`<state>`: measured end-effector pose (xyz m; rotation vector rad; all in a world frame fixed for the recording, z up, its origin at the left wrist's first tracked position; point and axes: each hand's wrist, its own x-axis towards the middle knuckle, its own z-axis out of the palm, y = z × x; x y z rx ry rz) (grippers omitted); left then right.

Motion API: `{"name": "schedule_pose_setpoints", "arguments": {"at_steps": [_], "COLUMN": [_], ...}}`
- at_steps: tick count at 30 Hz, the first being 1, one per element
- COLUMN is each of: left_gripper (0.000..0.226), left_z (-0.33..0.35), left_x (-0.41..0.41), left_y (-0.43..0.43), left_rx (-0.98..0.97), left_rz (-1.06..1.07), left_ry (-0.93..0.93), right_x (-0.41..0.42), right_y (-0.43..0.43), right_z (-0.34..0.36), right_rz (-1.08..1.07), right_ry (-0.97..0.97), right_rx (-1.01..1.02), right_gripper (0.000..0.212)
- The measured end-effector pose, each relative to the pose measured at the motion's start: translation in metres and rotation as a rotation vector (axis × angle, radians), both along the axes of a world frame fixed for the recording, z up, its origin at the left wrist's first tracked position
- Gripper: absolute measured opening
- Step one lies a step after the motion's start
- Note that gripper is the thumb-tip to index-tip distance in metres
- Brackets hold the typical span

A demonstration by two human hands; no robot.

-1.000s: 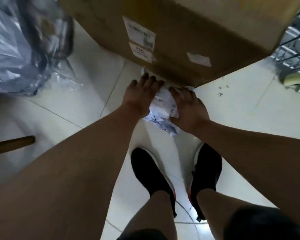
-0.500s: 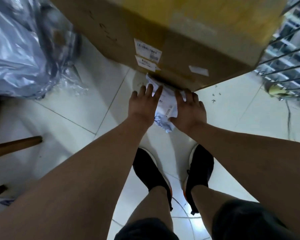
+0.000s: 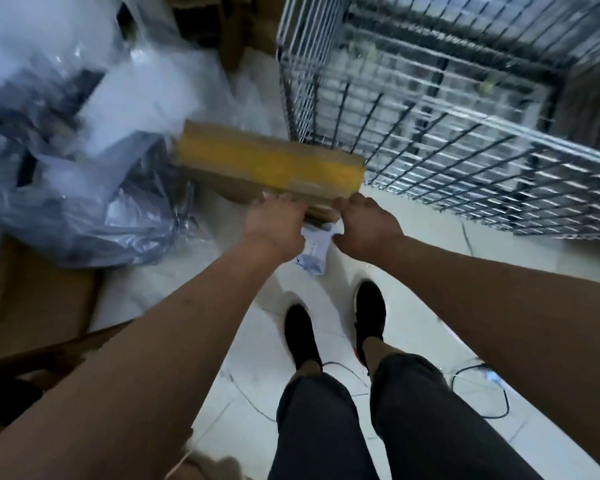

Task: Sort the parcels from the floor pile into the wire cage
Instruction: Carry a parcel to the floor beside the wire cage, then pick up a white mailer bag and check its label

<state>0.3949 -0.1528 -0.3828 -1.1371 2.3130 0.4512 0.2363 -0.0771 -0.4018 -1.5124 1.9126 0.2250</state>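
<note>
A brown cardboard box (image 3: 267, 164) with yellow tape along its top stands on the floor ahead of me, its far corner next to the wire cage (image 3: 458, 109). My left hand (image 3: 274, 226) and my right hand (image 3: 366, 226) grip the box's near edge, fingers curled out of sight. Between and below the hands hangs a small white plastic mailer (image 3: 314, 249) with a label, pressed against the box; which hand holds it I cannot tell. The picture is blurred.
Crumpled grey and clear plastic bags (image 3: 84, 188) lie in a heap at the left. Flat cardboard (image 3: 39, 306) lies on the floor below them. Thin cables (image 3: 475, 372) trail over the white tiles beside my feet.
My head has risen and turned, so the cage has come into view at the right. The box now looks smaller and farther off. Both hands stay at its near edge with the mailer.
</note>
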Motion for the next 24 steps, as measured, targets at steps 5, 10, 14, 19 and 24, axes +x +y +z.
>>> {"name": "schedule_pose_setpoints", "arguments": {"at_steps": [5,10,14,19,24], "left_gripper": [0.056,0.043,0.042,0.049,0.052], "left_z": [0.123,0.229,0.278,0.315,0.346], "left_x": [-0.028,-0.061,-0.089,-0.145,-0.217], "left_y": [0.01,0.025,0.047,0.092,0.154], "left_rx": [-0.044,-0.149,-0.155,-0.155,-0.094], "left_rz": [-0.139,-0.348,-0.479,-0.667,-0.806], "left_ry": [0.08,0.067,0.11,0.183,0.258], "right_x": [-0.019,-0.033,-0.052,-0.082,-0.114], "right_y": [0.027,0.079,0.123,0.186,0.261], "right_z": [0.118,0.209,0.262,0.313,0.346], "right_rz": [-0.141,-0.331,-0.471,-0.696,-0.878], "right_ry": [0.002,0.061,0.102,0.138,0.169], "right_rx": [-0.053,-0.089,-0.107,-0.173,-0.203], "right_gripper": [0.065,0.06,0.056,0.054,0.052]}}
